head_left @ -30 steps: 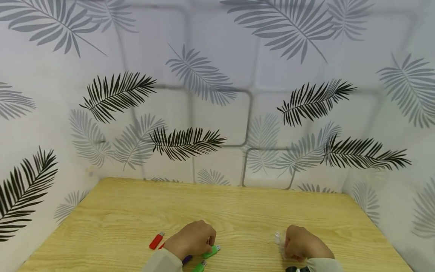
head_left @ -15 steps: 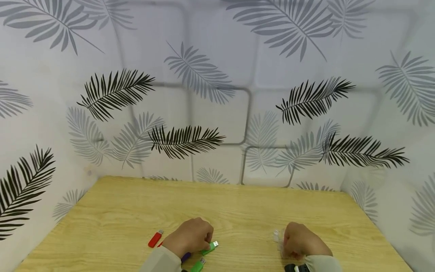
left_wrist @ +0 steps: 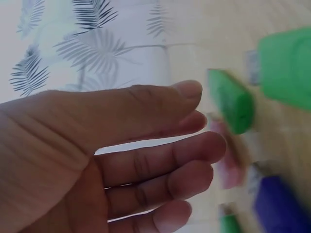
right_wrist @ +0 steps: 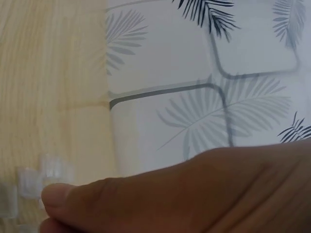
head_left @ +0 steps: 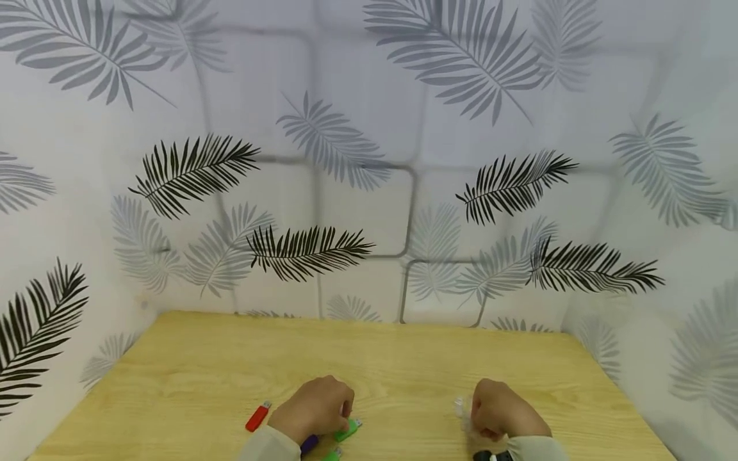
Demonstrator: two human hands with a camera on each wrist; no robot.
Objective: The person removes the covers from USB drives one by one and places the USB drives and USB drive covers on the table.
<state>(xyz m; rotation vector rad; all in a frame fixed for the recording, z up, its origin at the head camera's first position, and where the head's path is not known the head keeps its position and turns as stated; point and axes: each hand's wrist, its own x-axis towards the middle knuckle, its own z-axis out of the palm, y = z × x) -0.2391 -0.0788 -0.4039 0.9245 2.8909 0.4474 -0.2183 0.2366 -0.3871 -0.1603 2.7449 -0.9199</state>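
Observation:
My left hand (head_left: 316,410) hovers low over several USB sticks, nearest to a green USB stick (head_left: 348,431). In the left wrist view its fingers are loosely bent, with a gap under the thumb and nothing held. A purple USB stick (head_left: 309,444) and another green USB stick (head_left: 332,455) lie by the wrist. My right hand (head_left: 500,410) is low over the table, beside small clear plastic pieces (right_wrist: 30,182). Its thumb and index tips are close together right at these pieces; I cannot tell whether one is pinched.
A red USB stick (head_left: 257,417) lies left of the left hand. The wooden table (head_left: 369,349) runs back to a wall (head_left: 369,211) with a leaf pattern. A dark band (head_left: 490,456) is at the right wrist.
The head view has shifted, so the scene sits lower and further left. Part of a second red stick beside the left hand is now hidden. Both hands stay over nearly the same spots.

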